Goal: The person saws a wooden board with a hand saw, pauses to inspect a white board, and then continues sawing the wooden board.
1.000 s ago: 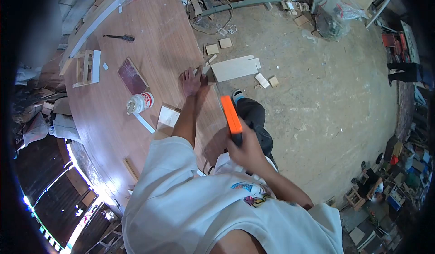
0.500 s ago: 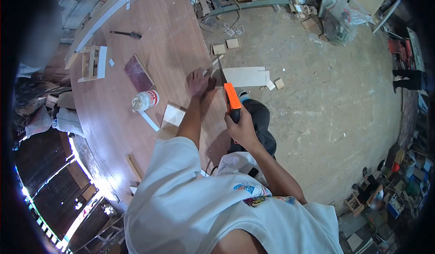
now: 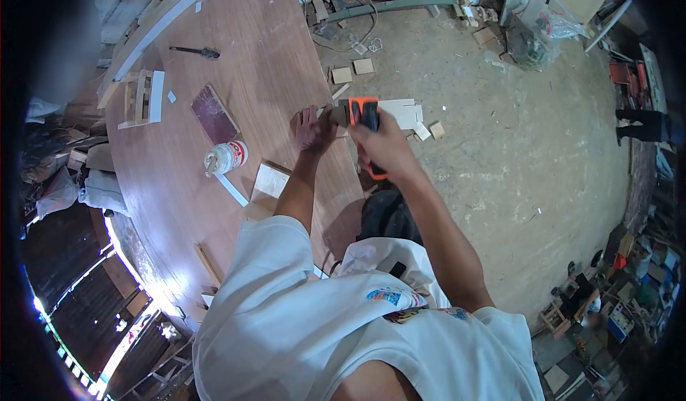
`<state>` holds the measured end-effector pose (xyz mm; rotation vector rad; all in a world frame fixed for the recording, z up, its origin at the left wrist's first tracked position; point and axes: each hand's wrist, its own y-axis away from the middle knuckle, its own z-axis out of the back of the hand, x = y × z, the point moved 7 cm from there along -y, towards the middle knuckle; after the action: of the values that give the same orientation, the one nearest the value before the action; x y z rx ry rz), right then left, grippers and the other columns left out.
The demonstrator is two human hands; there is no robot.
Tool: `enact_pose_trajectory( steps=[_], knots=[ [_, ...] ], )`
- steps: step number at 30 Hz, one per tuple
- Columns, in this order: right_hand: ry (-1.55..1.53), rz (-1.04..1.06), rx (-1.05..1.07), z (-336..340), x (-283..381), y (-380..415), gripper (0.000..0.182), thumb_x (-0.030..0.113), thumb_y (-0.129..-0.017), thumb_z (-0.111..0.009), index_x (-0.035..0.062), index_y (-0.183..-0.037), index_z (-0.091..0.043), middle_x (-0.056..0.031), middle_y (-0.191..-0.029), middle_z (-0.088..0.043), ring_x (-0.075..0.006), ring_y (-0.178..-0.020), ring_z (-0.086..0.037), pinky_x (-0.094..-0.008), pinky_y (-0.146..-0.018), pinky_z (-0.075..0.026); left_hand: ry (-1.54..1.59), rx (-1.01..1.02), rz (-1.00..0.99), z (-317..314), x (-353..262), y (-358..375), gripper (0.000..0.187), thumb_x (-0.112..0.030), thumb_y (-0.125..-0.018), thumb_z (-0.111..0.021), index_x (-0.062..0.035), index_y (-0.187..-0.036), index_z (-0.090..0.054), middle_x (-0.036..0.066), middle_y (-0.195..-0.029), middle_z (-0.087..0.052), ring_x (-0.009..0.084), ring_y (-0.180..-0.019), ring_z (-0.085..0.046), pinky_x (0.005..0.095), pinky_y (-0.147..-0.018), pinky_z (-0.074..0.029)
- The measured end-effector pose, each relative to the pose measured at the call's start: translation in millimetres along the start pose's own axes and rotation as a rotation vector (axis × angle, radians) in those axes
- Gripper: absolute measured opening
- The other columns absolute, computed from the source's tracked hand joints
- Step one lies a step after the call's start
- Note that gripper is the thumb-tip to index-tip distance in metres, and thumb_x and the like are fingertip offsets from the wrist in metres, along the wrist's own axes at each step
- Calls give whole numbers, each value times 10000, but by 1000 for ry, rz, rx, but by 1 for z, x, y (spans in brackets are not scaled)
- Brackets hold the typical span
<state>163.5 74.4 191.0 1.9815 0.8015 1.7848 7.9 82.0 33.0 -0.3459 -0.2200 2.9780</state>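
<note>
Handsaw (image 3: pixel 363 115), orange handle, was gripped tight in right hand (image 3: pixel 382 144) fingers at counter (image 3: pixel 250 58) edge; left hand (image 3: pixel 311 129) fingers pressed flat beside it, glue jar (image 3: pixel 225 158) nearby.

hands 2 (image 3: pixel 312 129) | saw 1 (image 3: pixel 364 112) | glue jar 1 (image 3: pixel 225 157) | screwdriver 1 (image 3: pixel 194 51)

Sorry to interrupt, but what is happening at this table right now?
A person in a white shirt leans over a large wooden table. The left hand presses a small wood piece down at the table's edge, while the right hand grips an orange-handled saw at that piece. A glue bottle lies on its side nearby, and wood offcuts litter the floor.
</note>
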Motion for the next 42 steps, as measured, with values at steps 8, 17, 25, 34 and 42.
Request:
enact_pose_trajectory(
  steps=[8, 17, 25, 34, 42],
  knots=[
    [156, 149, 32, -20, 9, 6, 162, 90, -826, -539, 3, -950, -482, -50, -659, -496, -138, -499, -499, -307, -445, -409, 51, -16, 96, -12, 13, -4, 416, -383, -763, -593, -215, -1141, -635, 136, -1064, -524, 325, -1019, -505, 472, -946, -388],
    [237, 218, 18, -7, 24, 119, 192, 38, -784, -531, -27, -956, -472, -131, -696, -471, -187, -656, -451, -324, -625, -415, -64, -23, 149, -23, 13, 2, 461, -360, -740, -620, -201, -1172, -624, 148, -1132, -499, 323, -1085, -472, 472, -994, -353],
    [343, 291, -28, -12, -35, 33, 89, 43, -790, -532, -10, -851, -495, -32, -655, -474, -115, -644, -461, -308, -585, -410, 4, -21, 94, -32, 25, 4, 476, -348, -736, -629, -200, -1188, -603, 134, -1120, -495, 318, -1068, -471, 458, -975, -368],
    [249, 256, -9, -2, -12, 106, 172, 14, -773, -518, -22, -942, -518, -101, -765, -505, -122, -767, -478, -281, -706, -422, -71, 52, 131, -18, 15, 0, 514, -361, -770, -604, -269, -1267, -508, 94, -1057, -479, 287, -1019, -481, 431, -919, -408],
    [310, 241, -82, -1, -55, 32, 210, 14, -755, -552, -20, -960, -518, -137, -645, -469, -174, -596, -468, -336, -583, -422, -156, -10, 10, -49, 30, 7, 458, -293, -792, -579, -291, -1246, -522, 84, -1084, -506, 290, -1041, -516, 436, -923, -425]
  ],
)
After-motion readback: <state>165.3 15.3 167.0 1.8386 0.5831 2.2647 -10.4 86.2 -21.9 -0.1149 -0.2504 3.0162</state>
